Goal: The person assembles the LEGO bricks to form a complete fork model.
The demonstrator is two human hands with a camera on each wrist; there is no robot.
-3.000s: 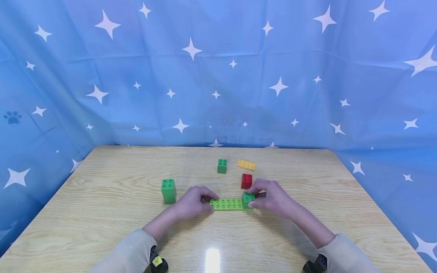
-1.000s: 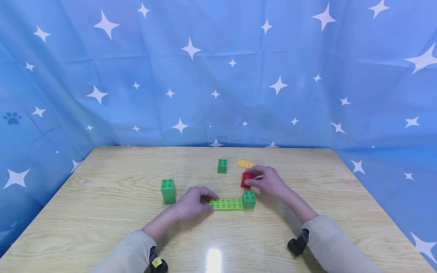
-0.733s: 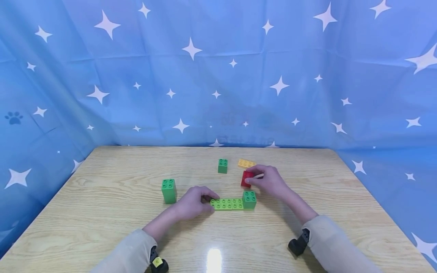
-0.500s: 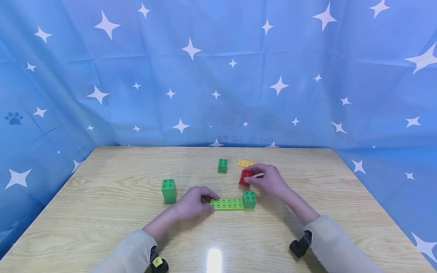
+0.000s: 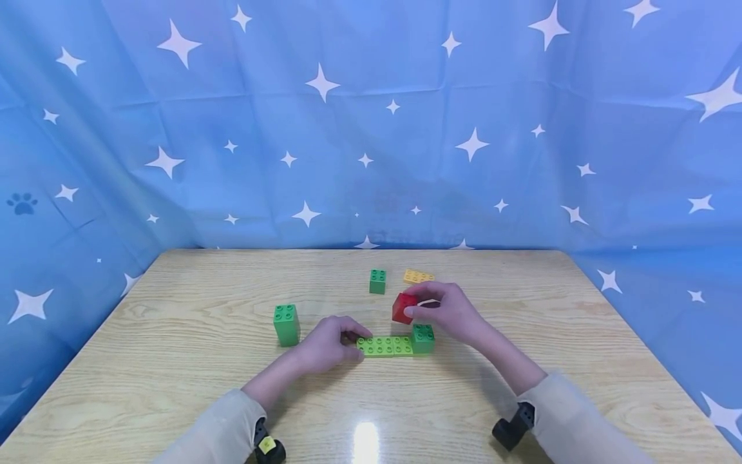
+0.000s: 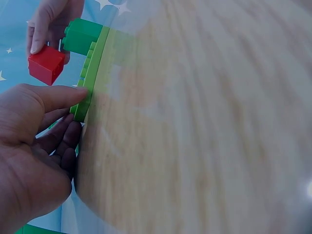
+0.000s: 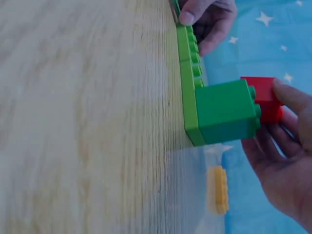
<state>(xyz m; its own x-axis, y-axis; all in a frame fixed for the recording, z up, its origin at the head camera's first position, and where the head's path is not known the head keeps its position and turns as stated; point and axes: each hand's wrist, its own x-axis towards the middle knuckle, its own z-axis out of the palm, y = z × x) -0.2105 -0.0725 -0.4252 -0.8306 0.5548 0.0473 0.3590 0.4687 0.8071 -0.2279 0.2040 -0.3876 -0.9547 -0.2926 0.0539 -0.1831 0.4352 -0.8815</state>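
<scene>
Between thumb and fingers my right hand (image 5: 449, 311) pinches a red building brick (image 5: 401, 309), held tilted behind the light green row. That row is flat light green building bricks (image 5: 384, 347) laid end to end on the table. On its right end sits a green brick (image 5: 423, 339) with its studs up. My left hand (image 5: 327, 346) grips the row's left end, thumb on the near side, as the left wrist view shows with the thumb (image 6: 66, 97) along the edge. In the right wrist view the red brick (image 7: 265, 97) is partly hidden behind the green one.
A tall green brick (image 5: 286, 325) stands on the wooden table (image 5: 174, 386) left of my left hand. Farther back are a small green brick (image 5: 377, 281) and a flat yellow-orange brick (image 5: 418, 277). A blue star-patterned cloth (image 5: 371, 129) hangs behind the table.
My right hand went from the green brick on the row to the red brick, took hold of it, lifted it and carried it left, tilting it. The left hand has stayed in place.
</scene>
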